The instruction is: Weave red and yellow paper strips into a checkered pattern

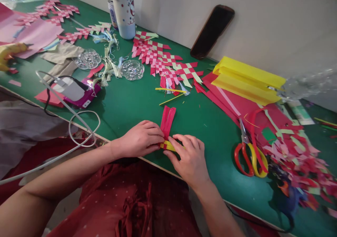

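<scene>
Red paper strips (167, 121) stand out away from me, crossed with yellow paper strips (168, 146) in a small weave at the table's near edge. My left hand (143, 137) is closed at the weave's left side, fingertips at the base of the red strips. From the right, my right hand (188, 154) pinches the yellow strips between thumb and fingers. Part of the weave is hidden under the hands. Just beyond lie thin yellow paper offcuts (171, 94).
Scissors (249, 153) lie at right, beside a heap of paper scraps (308, 160). Woven paper pieces (163, 56) and a bottle (123, 12) line the back. A phone (212, 32) leans on the wall. At left, a white cable (84, 124) loops over the table edge near my forearm.
</scene>
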Demonstrator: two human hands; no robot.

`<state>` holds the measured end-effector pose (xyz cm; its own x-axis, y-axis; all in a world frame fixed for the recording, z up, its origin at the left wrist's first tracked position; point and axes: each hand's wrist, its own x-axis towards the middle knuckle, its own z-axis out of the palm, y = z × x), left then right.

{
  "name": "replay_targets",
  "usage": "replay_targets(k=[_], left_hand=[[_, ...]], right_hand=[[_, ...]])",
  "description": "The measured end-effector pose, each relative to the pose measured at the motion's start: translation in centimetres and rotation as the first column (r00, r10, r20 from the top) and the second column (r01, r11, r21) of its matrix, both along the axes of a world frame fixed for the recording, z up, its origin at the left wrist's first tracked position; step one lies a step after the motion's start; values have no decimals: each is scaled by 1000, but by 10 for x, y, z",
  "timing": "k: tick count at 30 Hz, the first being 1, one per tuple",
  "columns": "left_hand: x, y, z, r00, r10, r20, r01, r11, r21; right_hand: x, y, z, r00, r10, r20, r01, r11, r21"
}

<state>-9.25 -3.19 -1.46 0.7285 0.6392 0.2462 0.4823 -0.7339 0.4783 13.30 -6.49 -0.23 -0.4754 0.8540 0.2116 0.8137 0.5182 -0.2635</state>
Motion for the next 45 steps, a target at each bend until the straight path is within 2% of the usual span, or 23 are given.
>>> replay_targets(k=[13, 19, 24, 27, 34, 39, 45], left_hand=[[2, 0, 2, 1000, 7, 12, -7, 1000, 3], [-1, 0, -4, 1000, -7, 16, 8, 1000, -13], [-4, 2, -6, 989, -25, 145, 28, 999, -18], [-5, 2, -4, 968, 30, 250, -21, 999, -39], [-8, -4, 1, 901, 246, 358, -270, 963, 18], [-16, -12, 2, 898, 254, 359, -280, 960, 22], [-22, -26, 2, 890, 242, 387, -268, 963, 16]], right_hand=[[-4, 4, 0, 1000, -3, -15, 3, 1000, -8], [-3, -2, 3, 999, 18, -34, -17, 999, 29], [-6, -11, 4, 995, 74, -70, -69, 995, 66], [-9, -15, 3, 993, 102, -56, -97, 991, 90], [-16, -19, -8, 989, 148, -11, -147, 987, 65], [-17, -25, -11, 984, 180, -13, -178, 980, 91], [-14, -47, -15, 968, 247, -47, -241, 963, 119]])
